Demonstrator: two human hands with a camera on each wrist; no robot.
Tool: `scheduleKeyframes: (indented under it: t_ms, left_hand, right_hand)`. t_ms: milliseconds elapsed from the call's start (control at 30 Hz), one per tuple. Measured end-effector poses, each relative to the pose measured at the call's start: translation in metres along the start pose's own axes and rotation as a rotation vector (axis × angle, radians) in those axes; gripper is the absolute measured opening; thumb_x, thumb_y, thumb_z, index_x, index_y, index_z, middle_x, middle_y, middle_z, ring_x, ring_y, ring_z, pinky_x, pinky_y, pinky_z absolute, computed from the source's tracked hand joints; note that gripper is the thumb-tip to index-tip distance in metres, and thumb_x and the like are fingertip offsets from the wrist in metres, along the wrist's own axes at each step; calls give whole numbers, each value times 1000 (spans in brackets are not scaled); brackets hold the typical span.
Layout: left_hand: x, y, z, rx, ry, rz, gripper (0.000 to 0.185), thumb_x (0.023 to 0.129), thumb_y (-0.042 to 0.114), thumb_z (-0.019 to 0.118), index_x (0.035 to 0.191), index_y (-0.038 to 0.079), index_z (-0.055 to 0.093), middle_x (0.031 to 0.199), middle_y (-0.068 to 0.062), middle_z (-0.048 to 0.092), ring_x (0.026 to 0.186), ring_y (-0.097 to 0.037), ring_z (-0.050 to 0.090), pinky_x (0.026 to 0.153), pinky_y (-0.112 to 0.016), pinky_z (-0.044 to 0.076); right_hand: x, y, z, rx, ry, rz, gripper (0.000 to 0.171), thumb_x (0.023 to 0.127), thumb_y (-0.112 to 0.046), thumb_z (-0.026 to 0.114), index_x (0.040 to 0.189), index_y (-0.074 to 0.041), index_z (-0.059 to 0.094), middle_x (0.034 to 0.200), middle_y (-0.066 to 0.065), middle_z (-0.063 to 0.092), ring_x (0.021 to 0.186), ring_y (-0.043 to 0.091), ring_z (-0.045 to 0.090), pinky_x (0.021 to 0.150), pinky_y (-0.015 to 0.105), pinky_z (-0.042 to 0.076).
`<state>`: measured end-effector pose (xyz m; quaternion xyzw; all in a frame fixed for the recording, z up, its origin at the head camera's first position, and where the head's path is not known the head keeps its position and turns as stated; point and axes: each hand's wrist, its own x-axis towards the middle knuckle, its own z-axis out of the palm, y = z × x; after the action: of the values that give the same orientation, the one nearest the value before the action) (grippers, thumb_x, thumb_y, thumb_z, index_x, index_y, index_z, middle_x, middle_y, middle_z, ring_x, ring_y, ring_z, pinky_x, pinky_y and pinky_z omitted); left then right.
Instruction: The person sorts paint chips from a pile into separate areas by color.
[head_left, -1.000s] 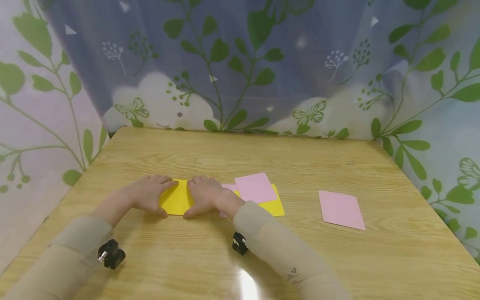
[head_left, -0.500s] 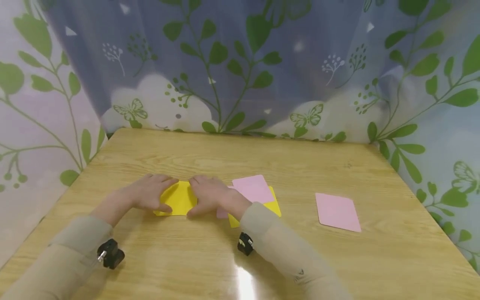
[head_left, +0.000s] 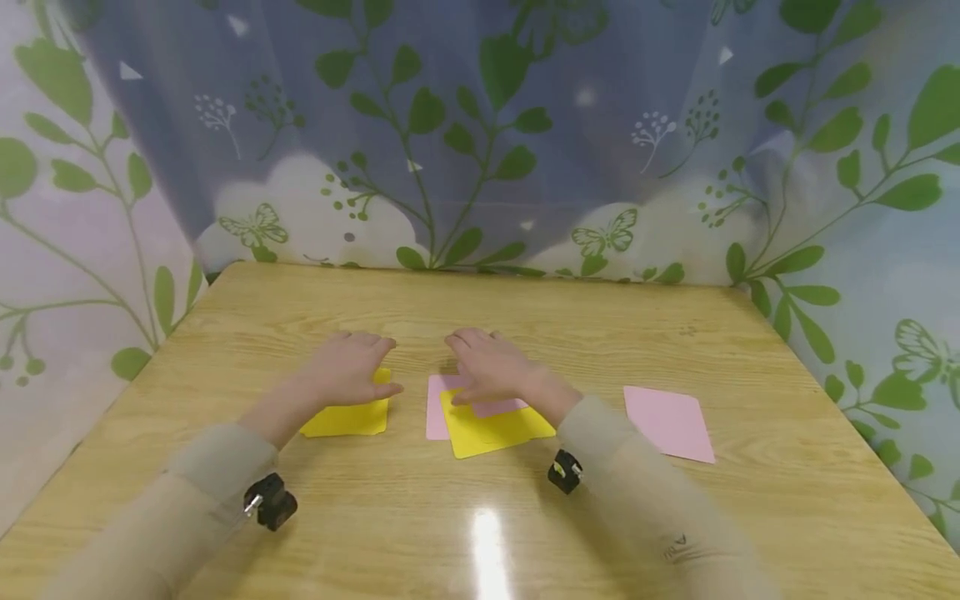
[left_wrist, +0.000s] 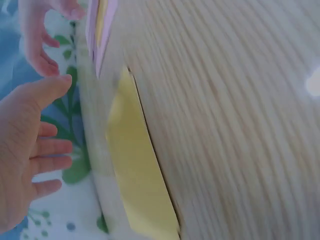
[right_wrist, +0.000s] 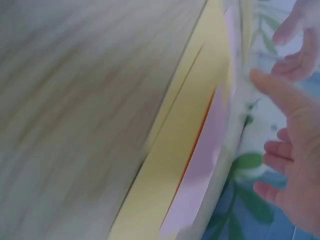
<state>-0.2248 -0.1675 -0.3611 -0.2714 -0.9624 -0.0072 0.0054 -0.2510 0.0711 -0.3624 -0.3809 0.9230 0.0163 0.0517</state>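
I'm in a small nook screened off with printed cloth, set up like a recording booth — though whether it stands in a home or an office I can't tell. A blue curtain (head_left: 600, 158) hangs just behind the far edge of my wood-grain table (head_left: 405, 508), patterned with green leaves (head_left: 504, 71), butterflies (head_left: 606, 237) and white clouds (head_left: 303, 196), and a pinkish cloth (head_left: 82, 229) on my left and a pale blue cloth (head_left: 870, 242) on my right close in the sides. Small black cameras (head_left: 273, 502) sit by my sleeve cuffs (head_left: 217, 457) — and a bright glare (head_left: 490, 550) shines on the wood.
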Motion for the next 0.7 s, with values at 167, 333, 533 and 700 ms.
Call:
scheduleKeyframes:
  t_ms: [167,333,533,700]
  left_hand:
    - [16,23,-1,22,-25,-24,78,80,55,61,131,-2,46,127,-19,53,119,-36,46,100,-51,32]
    - [32,44,13,27,-68,-11,87,78,63,58,134,-1,42,131,-17,50,121,-36,43,101,-51,31]
    - [49,70,25,52,-112,49,96,75,73,50,138,1,38,134,-14,47,124,-31,41,100,-47,32]
    - [55,86,25,17,-135,60,101,73,78,45,139,2,36,133,-14,47,124,-30,40,102,-46,30]
  right_hand:
    - [-21,27,5,40,-41,-35,94,75,-55,67,144,-4,28,147,12,28,136,27,22,106,53,21]
    - [-34,47,10,43,-87,-30,99,72,-56,69,144,-2,27,147,15,28,135,31,23,105,54,21]
    - [-42,61,15,70,-134,-13,100,69,-50,74,142,0,29,146,18,29,134,32,24,103,57,23]
    - [-43,69,17,99,-152,-4,96,70,-47,74,142,0,30,146,18,29,134,33,25,104,53,26]
